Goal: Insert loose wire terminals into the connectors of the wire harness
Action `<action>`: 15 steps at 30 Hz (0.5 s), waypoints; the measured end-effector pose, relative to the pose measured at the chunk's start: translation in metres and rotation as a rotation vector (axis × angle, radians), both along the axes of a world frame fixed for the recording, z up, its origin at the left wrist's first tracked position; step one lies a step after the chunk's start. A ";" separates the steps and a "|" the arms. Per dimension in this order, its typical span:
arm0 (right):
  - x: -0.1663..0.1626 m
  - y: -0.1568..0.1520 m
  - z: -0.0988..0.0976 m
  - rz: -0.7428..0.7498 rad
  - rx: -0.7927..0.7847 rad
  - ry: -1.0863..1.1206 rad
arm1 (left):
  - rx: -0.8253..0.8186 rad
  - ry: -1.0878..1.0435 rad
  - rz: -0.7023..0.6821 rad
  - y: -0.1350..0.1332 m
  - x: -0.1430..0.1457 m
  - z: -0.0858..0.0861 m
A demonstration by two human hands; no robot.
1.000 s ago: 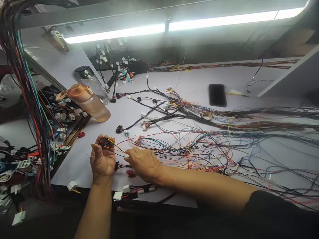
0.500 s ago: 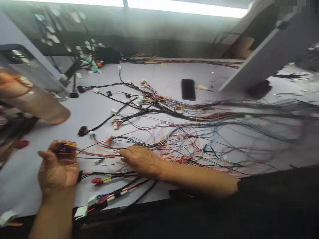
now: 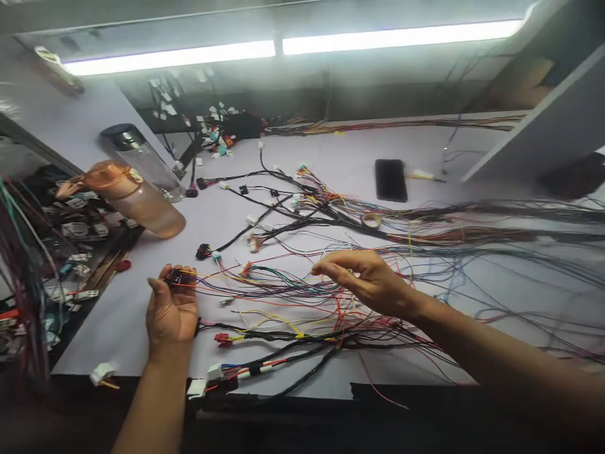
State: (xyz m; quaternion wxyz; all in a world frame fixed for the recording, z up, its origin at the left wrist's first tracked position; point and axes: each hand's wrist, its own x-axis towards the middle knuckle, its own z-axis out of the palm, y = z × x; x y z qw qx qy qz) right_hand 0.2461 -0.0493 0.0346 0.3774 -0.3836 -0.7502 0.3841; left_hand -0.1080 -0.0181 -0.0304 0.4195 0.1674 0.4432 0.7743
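My left hand (image 3: pixel 172 309) is palm up at the left of the table. Its fingers are closed around a black connector (image 3: pixel 182 278), from which yellow, orange, red and purple wires (image 3: pixel 222 289) run to the right. Above the tangle of thin wires (image 3: pixel 347 318), my right hand (image 3: pixel 363 280) is raised, with thumb and fingers brought together at the tips. Anything in that pinch is too fine to make out. Just below my left hand's wires, a red connector (image 3: pixel 223 340) ends a black-taped branch (image 3: pixel 278 335). White connectors (image 3: pixel 198 387) lie at the front edge.
Behind the hands stretches a black-taped wire harness (image 3: pixel 326 221) with a tape roll (image 3: pixel 371 220) on it. A black phone (image 3: pixel 391 180) lies farther back. At left, an orange-capped bottle (image 3: pixel 146 205) and a clear bottle (image 3: pixel 151 167) lean over. A panel (image 3: pixel 534 120) stands at right.
My right hand has lifted off the wires and moved right, away from my left hand. My left hand still holds the black connector. The view has shifted, showing more on the left.
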 end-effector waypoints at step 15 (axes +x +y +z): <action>-0.199 0.146 -0.053 0.150 0.407 -0.733 | -0.080 0.025 -0.025 -0.002 -0.002 -0.003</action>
